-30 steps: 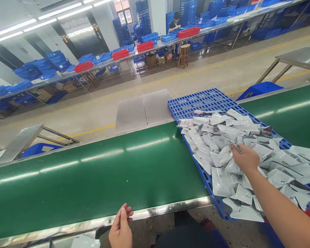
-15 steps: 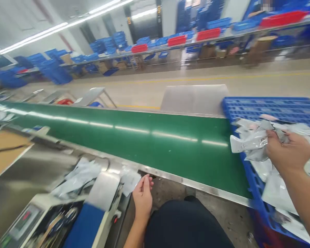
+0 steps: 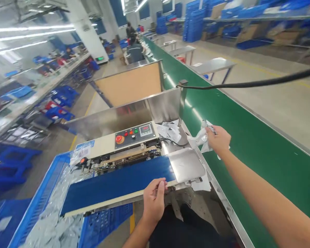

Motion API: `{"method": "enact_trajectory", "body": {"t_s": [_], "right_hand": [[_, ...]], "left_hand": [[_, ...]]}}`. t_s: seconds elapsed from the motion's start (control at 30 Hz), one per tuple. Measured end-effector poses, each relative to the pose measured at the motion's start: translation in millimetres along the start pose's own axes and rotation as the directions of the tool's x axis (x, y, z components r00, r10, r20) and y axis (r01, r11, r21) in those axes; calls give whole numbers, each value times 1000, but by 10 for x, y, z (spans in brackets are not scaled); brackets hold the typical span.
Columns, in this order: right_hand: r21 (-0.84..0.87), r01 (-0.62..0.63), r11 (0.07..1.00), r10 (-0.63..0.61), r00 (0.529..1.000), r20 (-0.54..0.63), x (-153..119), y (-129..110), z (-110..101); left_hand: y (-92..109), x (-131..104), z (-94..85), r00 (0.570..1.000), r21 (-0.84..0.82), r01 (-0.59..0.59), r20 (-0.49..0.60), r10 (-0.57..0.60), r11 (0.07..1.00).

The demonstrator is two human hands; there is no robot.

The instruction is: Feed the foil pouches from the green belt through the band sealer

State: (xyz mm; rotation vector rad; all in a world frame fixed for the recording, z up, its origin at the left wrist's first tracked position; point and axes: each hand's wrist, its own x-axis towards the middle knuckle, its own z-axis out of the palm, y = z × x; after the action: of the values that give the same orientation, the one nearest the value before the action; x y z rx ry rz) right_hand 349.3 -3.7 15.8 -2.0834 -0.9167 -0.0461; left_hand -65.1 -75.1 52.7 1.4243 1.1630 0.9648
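Observation:
My right hand is closed around several white plastic pouches above the near edge of the green conveyor belt. My left hand has its fingers curled in with the thumb against them, and nothing shows in it. It is at the front edge of a band sealing machine, beside the machine's blue belt and metal end plate. More white pouches lie in a heap behind that plate. Another white piece sticks out below it.
A blue crate full of pouches stands at the machine's far left end. Steel panels rise behind the machine. A black cable crosses over the conveyor. Farther off, people sit along the line, with metal tables beside the belt.
The view has swung left from the blue crate of pouches to the sealing machine. My right hand has carried pouches away from that crate. My left hand is now at the machine's front edge.

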Motion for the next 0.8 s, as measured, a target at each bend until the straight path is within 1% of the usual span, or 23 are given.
{"method": "enact_trajectory", "body": {"t_s": [0.03, 0.07, 0.1, 0.17, 0.23, 0.3, 0.33, 0.37, 0.43, 0.47, 0.5, 0.57, 0.63, 0.67, 0.7, 0.73, 0.77, 0.8], "right_hand": [[40, 59, 997, -62, 994, 90, 130, -107, 291], [84, 103, 991, -116, 978, 174, 206, -202, 573], [127, 126, 984, -154, 958, 243, 228, -280, 840], [193, 128, 973, -190, 917, 351, 146, -373, 1303], [234, 111, 966, -208, 871, 445, -14, -375, 1634], [277, 87, 957, -229, 812, 536, -131, -305, 1815], [312, 66, 948, -246, 776, 581, -149, -251, 1853], [352, 34, 935, -261, 739, 621, -135, -190, 1863], [427, -46, 903, -285, 679, 676, -39, -51, 1813], [452, -74, 889, -291, 669, 684, 26, 26, 1762], [463, -85, 882, -290, 677, 676, 87, 109, 1700], [452, -69, 889, -271, 717, 642, 172, 295, 1560], [413, -61, 909, -226, 760, 610, 189, 488, 1426], [389, -65, 919, -200, 773, 602, 177, 571, 1369], [369, -66, 927, -186, 773, 607, 158, 635, 1320], [357, -57, 932, -195, 753, 628, 136, 671, 1279], [352, -32, 936, -224, 714, 663, 116, 674, 1245], [351, 6, 936, -269, 655, 706, 99, 644, 1213]], "left_hand": [[-10, -28, -102, 997, 17, 15, -81, -14, 1000], [-26, -64, -184, 987, 35, 31, -161, -25, 999], [-48, -107, -242, 972, 53, 51, -232, -37, 997], [-100, -203, -287, 930, 80, 105, -361, -70, 991], [-153, -290, -250, 871, 77, 169, -477, -112, 983], [-196, -350, -166, 814, 59, 213, -562, -144, 975], [-212, -366, -118, 798, 55, 223, -584, -150, 973], [-224, -373, -72, 793, 57, 229, -589, -152, 972], [-238, -359, 6, 801, 67, 238, -578, -157, 969], [-240, -338, 37, 803, 67, 243, -573, -162, 968], [-238, -309, 61, 800, 61, 249, -575, -170, 966], [-226, -228, 100, 782, 33, 255, -595, -186, 966], [-199, -124, 140, 765, 1, 244, -615, -192, 970], [-181, -66, 166, 761, -13, 234, -620, -191, 972], [-161, -6, 197, 761, -24, 223, -620, -190, 974], [-142, 56, 234, 767, -32, 213, -614, -187, 977], [-125, 120, 276, 778, -37, 202, -600, -184, 979], [-111, 186, 324, 799, -39, 190, -575, -178, 981]]}}
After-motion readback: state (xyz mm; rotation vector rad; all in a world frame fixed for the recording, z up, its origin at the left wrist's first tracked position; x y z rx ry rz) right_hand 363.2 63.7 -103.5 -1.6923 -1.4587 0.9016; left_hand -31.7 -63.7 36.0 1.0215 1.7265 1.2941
